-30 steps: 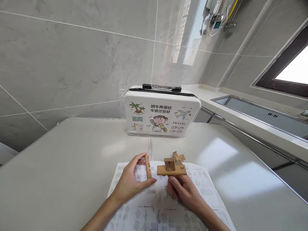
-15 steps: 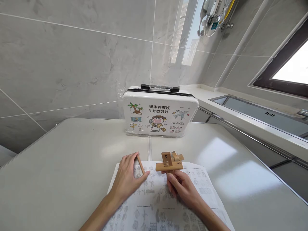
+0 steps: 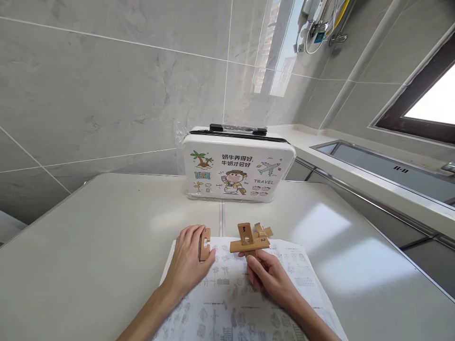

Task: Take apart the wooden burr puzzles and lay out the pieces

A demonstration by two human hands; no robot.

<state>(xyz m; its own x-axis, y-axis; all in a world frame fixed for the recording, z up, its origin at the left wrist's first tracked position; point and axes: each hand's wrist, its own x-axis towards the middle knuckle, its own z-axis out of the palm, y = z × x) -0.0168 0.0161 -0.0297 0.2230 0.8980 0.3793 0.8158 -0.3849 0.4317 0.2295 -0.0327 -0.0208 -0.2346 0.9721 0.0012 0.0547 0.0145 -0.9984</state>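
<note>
My left hand [image 3: 187, 259] is closed on a flat notched wooden puzzle piece [image 3: 203, 252], held upright between thumb and fingers above the sheet's left part. Part of that piece is hidden behind the fingers. With thumb and fingertips, my right hand [image 3: 266, 272] grips a wooden puzzle assembly [image 3: 249, 245] from below. Its crosswise bar bears a 2, and an upright piece with an opening bears a 3. Just behind it, more light wooden pieces [image 3: 263, 230] show; I cannot tell whether they touch it. The two hands are apart.
A printed sheet [image 3: 234, 296] with puzzle diagrams lies under the hands on the white table [image 3: 106, 227]. A white cartoon case [image 3: 238, 166] in clear plastic stands behind, near the tiled wall. To the right are a counter and a sink [image 3: 384, 163].
The piece in my left hand has turned from edge-on to show its notched flat face. My right hand keeps the assembly almost in place, with a slight tilt.
</note>
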